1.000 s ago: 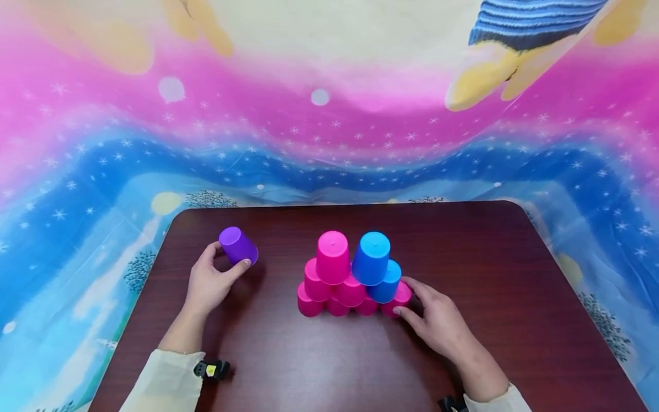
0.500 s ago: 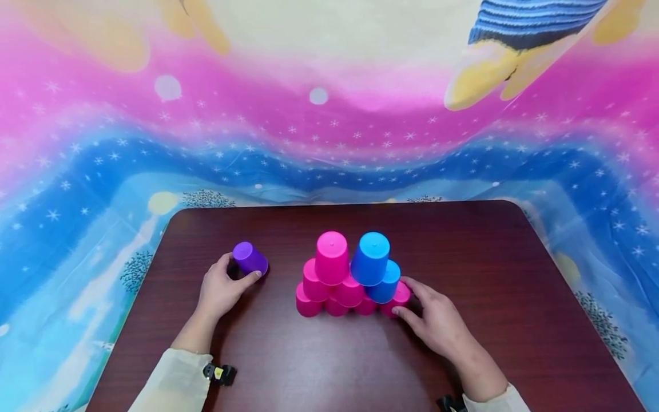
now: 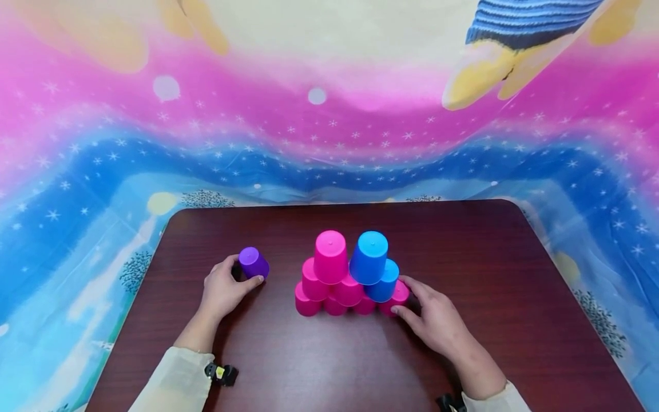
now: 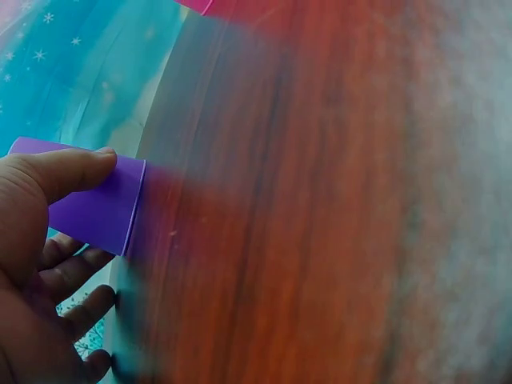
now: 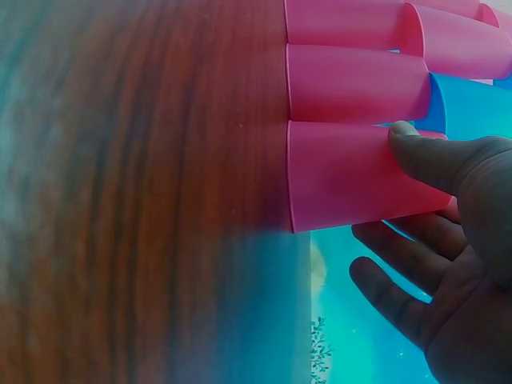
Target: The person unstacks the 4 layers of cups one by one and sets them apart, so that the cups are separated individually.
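Holding a purple cup [image 3: 254, 264] upside down in the left hand [image 3: 222, 290], near a cup tower [image 3: 348, 291]. Pinching its bottom right pink cup [image 3: 397, 297] in the right hand [image 3: 436, 319]. Showing upside-down rows going up: four pink cups [image 3: 308, 301], two pink and one blue [image 3: 383, 282], one pink and one blue.

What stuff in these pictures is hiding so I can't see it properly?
Head view: the inside of the purple cup; its closed end faces up.
Head view: part of the end pink cup; the right hand covers it.
Head view: the rest of the striped backdrop figure; the top edge cuts it off.
Left wrist view: most of the pink piece; the top edge cuts it off.
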Action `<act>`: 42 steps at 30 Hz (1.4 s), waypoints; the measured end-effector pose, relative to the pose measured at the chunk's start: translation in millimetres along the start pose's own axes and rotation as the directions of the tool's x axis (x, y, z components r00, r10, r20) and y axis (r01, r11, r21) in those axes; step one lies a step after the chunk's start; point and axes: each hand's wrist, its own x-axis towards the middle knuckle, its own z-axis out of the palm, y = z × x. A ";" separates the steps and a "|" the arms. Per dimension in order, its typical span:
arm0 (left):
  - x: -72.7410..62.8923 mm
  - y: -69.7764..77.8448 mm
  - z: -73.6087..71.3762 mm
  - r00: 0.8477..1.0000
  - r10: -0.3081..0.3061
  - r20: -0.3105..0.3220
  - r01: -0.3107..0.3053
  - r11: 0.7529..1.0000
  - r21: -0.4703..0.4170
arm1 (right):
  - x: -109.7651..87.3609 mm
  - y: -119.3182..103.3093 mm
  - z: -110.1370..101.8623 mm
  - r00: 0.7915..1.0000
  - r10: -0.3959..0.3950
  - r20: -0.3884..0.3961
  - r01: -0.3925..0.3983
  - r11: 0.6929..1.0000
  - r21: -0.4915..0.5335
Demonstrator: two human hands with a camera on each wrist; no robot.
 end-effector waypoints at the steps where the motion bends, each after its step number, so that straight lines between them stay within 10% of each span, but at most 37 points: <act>1: 0.4 0.1 0.1 1.000 0.006 0.000 -0.006 1.000 0.002 | 0.1 0.0 -0.2 1.000 0.001 0.001 -0.001 1.000 0.000; 14: -1.5 10.7 -10.0 0.999 0.050 -0.001 -0.050 0.998 -0.028 | 0.5 -0.7 -1.0 1.000 0.014 0.021 -0.014 1.000 -0.005; 23: -7.7 51.2 -41.7 0.977 0.205 -0.064 -0.206 0.978 -0.013 | 0.2 -0.9 -0.7 1.000 0.010 0.015 -0.010 1.000 -0.003; 33: -25.0 97.4 -51.2 0.942 0.327 -0.071 -0.334 0.927 -0.169 | 0.6 -0.8 -0.1 1.000 0.015 0.014 -0.015 1.000 0.000; 42: -34.4 129.6 -41.9 0.900 0.425 -0.097 -0.431 0.833 -0.347 | 1.0 0.6 0.2 1.000 0.001 0.007 -0.001 1.000 0.004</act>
